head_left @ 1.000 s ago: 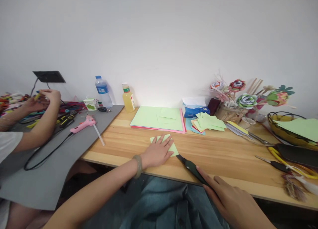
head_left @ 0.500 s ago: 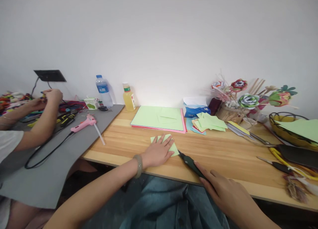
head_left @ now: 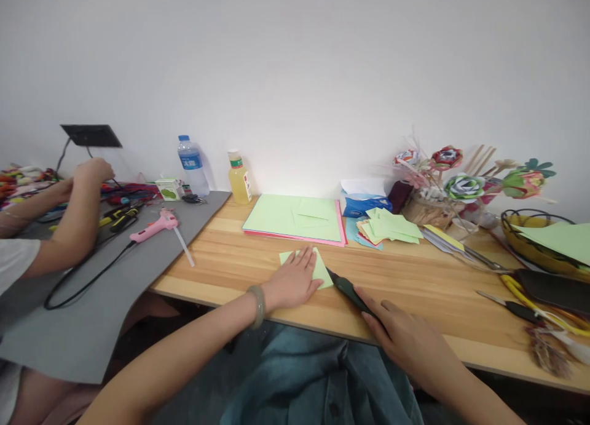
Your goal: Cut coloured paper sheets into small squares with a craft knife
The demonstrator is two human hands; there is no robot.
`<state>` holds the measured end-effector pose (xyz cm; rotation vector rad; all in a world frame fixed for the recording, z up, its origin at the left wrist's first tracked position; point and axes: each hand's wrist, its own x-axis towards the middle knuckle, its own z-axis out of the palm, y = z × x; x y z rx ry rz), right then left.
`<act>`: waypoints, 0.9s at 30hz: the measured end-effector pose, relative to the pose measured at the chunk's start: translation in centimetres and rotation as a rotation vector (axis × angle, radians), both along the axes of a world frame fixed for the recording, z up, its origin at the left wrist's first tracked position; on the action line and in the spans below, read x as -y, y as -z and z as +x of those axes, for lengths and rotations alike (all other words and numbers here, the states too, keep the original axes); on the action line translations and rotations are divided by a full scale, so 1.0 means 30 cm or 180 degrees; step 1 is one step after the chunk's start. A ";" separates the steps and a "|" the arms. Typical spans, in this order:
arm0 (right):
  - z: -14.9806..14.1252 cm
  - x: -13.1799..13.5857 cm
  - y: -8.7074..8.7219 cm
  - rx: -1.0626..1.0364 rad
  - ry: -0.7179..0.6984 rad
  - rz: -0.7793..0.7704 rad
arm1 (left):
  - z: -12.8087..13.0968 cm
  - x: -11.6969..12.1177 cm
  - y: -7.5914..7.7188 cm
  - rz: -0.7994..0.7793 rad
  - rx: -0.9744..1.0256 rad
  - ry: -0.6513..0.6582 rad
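Observation:
My left hand (head_left: 292, 280) lies flat on a small light-green paper square (head_left: 324, 274) near the table's front edge, its fingers close together and stretched out. The palm covers much of the sheet. My right hand (head_left: 399, 333) is wrapped around the handle of a dark green utility knife (head_left: 349, 293). The knife's black pointed tip is at the right edge of the paper, a little to the right of my left fingers. Beyond my hands, a stack of light-green and pink sheets (head_left: 271, 213) carries a few loose cut pieces.
Cut papers (head_left: 391, 226) lie by a blue tissue pack (head_left: 362, 205). Paper flowers (head_left: 463, 187), a wire basket (head_left: 516, 231) and a black-handled tool (head_left: 520, 311) are at right. A juice bottle (head_left: 239, 182), water bottle (head_left: 192, 170), pink glue gun (head_left: 154, 228) and a co-worker's hands (head_left: 92, 173) are left.
The knife and my right hand have moved slightly forward and left, the tip going up along the paper's right edge. My left fingers have drawn closer together. The co-worker's hands have shifted slightly.

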<state>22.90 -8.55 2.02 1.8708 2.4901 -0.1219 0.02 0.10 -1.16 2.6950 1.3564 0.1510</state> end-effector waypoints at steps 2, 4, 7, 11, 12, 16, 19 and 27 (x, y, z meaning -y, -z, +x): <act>-0.004 -0.012 0.000 0.0003 -0.0015 0.0021 | 0.000 0.000 0.001 -0.0006 0.0019 0.0014; -0.008 -0.026 0.002 0.0021 -0.0019 0.0076 | 0.000 -0.001 0.003 -0.0003 0.0033 0.0037; -0.014 -0.049 0.008 0.0025 -0.0023 0.0194 | 0.000 -0.002 0.005 0.0002 0.0032 0.0057; -0.033 -0.079 -0.003 0.0037 -0.0023 0.0262 | 0.003 -0.002 0.004 0.0021 0.0044 0.0090; -0.040 -0.086 -0.009 0.0056 -0.0019 0.0229 | 0.003 -0.002 0.004 0.0030 0.0050 0.0092; -0.064 -0.110 -0.036 0.0046 0.0003 0.0081 | 0.003 -0.003 0.008 0.0047 0.0078 0.0103; -0.071 -0.130 -0.037 -0.0003 0.0004 0.0098 | 0.001 -0.004 0.013 0.0081 0.0094 0.0116; -0.057 -0.184 -0.032 -0.0098 -0.0026 0.0086 | 0.003 0.002 0.005 0.0078 0.0100 0.0088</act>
